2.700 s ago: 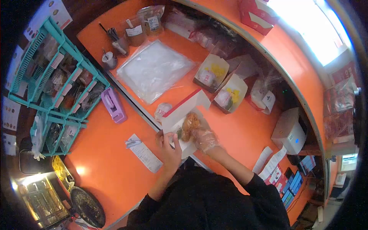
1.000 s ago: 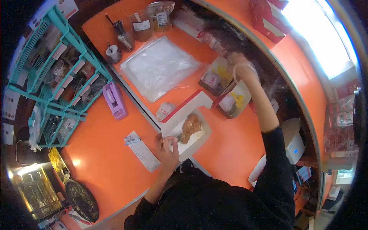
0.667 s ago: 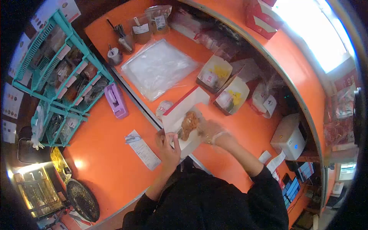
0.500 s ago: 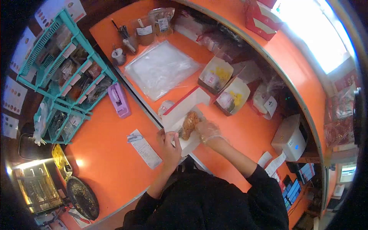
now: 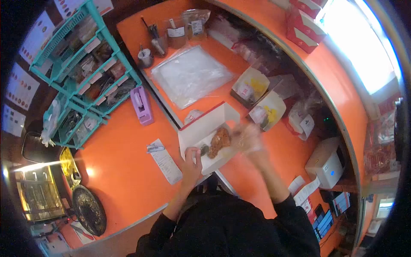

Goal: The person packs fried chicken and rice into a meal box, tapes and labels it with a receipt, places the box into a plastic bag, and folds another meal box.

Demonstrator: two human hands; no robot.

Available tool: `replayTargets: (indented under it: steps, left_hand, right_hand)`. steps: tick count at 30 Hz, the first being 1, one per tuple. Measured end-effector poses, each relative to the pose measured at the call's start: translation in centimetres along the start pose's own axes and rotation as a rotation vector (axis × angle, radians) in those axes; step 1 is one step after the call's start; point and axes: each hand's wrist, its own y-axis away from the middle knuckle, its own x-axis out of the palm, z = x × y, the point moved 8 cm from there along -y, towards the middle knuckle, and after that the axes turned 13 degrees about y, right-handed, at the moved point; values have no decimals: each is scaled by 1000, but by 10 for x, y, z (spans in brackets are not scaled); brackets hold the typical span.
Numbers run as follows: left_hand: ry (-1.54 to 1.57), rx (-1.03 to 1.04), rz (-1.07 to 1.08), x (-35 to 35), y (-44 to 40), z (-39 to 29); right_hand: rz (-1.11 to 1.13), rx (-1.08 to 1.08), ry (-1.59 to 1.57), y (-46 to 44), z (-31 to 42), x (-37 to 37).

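An open white box with a red edge point(image 5: 198, 132) is tilted between my hands in the head view. Brown fried food point(image 5: 220, 143) lies inside it, beside a small dark green item point(image 5: 204, 149). My left hand point(image 5: 192, 161) grips the box's near left corner, fingers closed on the wall. At the box's right side, my right hand point(image 5: 249, 141) wears a clear plastic glove and is smeared by motion, so its fingers cannot be made out. A round white wrapped item point(image 5: 193, 115) sits behind the box.
Two open boxes point(image 5: 250, 87) point(image 5: 267, 112) with yellow food stand behind on the right. Clear plastic bags point(image 5: 191, 76) lie flat at the back. A purple tape dispenser point(image 5: 141, 106), a receipt point(image 5: 164, 161) and teal racks point(image 5: 92, 73) are on the left; a white printer point(image 5: 326, 162) is on the right.
My right hand has drawn back from the food to the box's right edge, after reaching toward the back boxes earlier. My left hand still holds the box. The whole view has shifted slightly.
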Motion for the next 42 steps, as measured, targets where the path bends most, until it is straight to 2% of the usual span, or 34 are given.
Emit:
replayTargets:
  steps: [2,3,4,6,7,9,10,12,13,15,17,18,21,23,24,26,28,30,32,33,34,35,38,40,42]
  left_hand:
    - [-50,-10,23,-4,2,3]
    - [-95,-13,56,-3,2,3]
    - [-98,-16,55,-4,3,1]
    - [-35,-72,69,-6,7,-3]
    - [-38,-74,62,-7,13,-3]
    - [-244,100,-27,-14,21,-17]
    - [-246,96,-48,-17,20,-19]
    - [-106,-8,24,-20,28,-15]
    - [-64,-47,48,-21,32,-12]
    - [-16,11,116,-14,33,-12]
    - [-30,-25,137,-10,31,-15]
    - [-46,-16,125,-9,31,-18]
    - [-96,-19,127,-9,36,-18]
    - [-134,-35,134,-11,41,-11]
    - [-141,-16,123,-12,44,-7]
    - [-149,6,107,-12,46,-2]
    - [95,-150,95,-11,48,12]
    - [100,-194,118,-11,47,13]
    - [107,-241,142,-9,47,16]
    - [114,-273,140,-8,47,19]
    - [120,-305,137,-8,47,21]
    - [121,-305,138,-9,45,20]
    - [-15,-243,198,-8,35,14]
    - [-63,-91,186,-9,27,1]
    - [-69,-90,185,-10,27,2]
  right_hand:
    - [-296,207,-201,-10,-50,-74]
    - [-340,329,-372,-23,-75,-108]
    - [-471,324,-184,-51,-101,-120]
    - [-595,311,4,-86,-128,-120]
    - [-571,215,-158,-97,-124,-121]
    - [-553,99,-316,-103,-109,-132]
    - [-443,203,-182,-84,-87,-153]
    - [-313,293,-52,-63,-70,-138]
    - [-263,180,-293,-61,-67,-109]
    - [-163,-29,-480,-32,-28,-98]
    - [-116,-363,-329,-8,30,-95]
    - [-115,-591,-230,-4,51,-69]
    - [54,-579,66,-12,71,6]
    - [-97,-512,349,-23,75,27]
    - [-102,-520,350,-30,79,41]
    - [22,-327,267,-47,68,65]
    - [7,-353,257,-40,74,50]
    - [-4,-376,245,-26,82,14]
    - [215,-354,223,-9,89,-17]
    - [215,-354,223,-9,91,-11]
    - [239,-208,169,-13,82,2]
    - [261,-61,115,-15,71,13]
    - [259,68,92,-17,56,28]
    - [316,100,93,-9,53,14]
    - [373,127,93,-5,48,13]
